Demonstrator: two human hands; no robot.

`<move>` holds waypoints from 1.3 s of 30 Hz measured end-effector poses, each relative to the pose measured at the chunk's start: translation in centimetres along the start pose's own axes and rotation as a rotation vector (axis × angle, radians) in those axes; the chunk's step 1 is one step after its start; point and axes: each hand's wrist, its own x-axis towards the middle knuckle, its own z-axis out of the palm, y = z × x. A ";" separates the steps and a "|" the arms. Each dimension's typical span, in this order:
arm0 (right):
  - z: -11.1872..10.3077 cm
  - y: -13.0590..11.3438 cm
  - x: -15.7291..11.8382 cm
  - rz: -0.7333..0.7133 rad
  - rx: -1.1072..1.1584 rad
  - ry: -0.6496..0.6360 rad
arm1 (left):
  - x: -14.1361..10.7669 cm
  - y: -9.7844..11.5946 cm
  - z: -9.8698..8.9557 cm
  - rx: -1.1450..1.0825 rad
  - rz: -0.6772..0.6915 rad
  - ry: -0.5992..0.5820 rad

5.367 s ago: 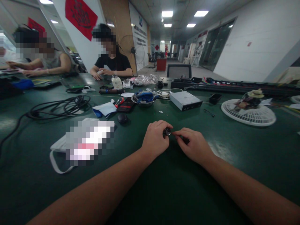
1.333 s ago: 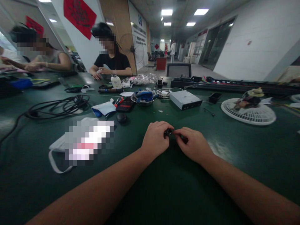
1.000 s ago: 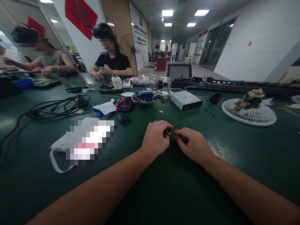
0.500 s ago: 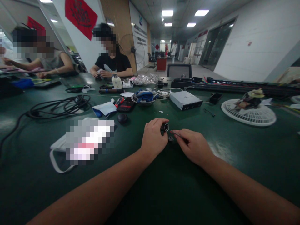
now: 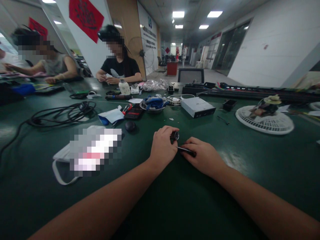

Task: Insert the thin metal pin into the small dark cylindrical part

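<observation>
Dark cylinder (image 5: 173,135): in the left hand (image 5: 163,146), the fingers clamped on it, the thumb below; its open, metal-rimmed end faces the right fingers, just beyond the tool's tip.
Slim tool (image 5: 187,151): in the right hand (image 5: 203,153), the fingers curled and closed on its dark handle; the thin bright shaft points towards the left thumb. Whether the tip touches skin cannot be told.
Slip risk: the tip sits close to the left thumb, so a sudden push or a twist of the handle could jab it or scrape the cylinder's rim.
Drop risk: the cylinder looks smooth and round; a loose pinch could let it turn or roll out of the left fingers onto the green counter (image 5: 180,206).
Hidden: the inside of the cylinder is too small to read, so anything loose in it could fall out unnoticed if the left fingers tilt it down.
Beyond the fingers: a white scrap (image 5: 171,119), then a silver drive box (image 5: 197,106) and a bowl (image 5: 155,111) with blue cloth (image 5: 155,102).
Left of the fingers: a black mouse (image 5: 130,126) and, farther off, a coiled black cable (image 5: 62,115).
Right of the fingers: a white round grille (image 5: 272,128), well apart.
</observation>
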 end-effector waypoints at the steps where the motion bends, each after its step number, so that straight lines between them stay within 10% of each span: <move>1: 0.0 0.1 0.0 0.007 0.022 0.009 | 0.0 0.0 0.0 -0.002 0.003 -0.007; 17: -0.3 0.8 0.3 0.060 0.282 0.338 | -0.1 0.2 0.1 -0.019 0.161 -0.172; 39: -0.1 1.2 0.4 0.299 0.288 0.280 | 0.0 0.6 -0.3 -0.086 0.203 -0.204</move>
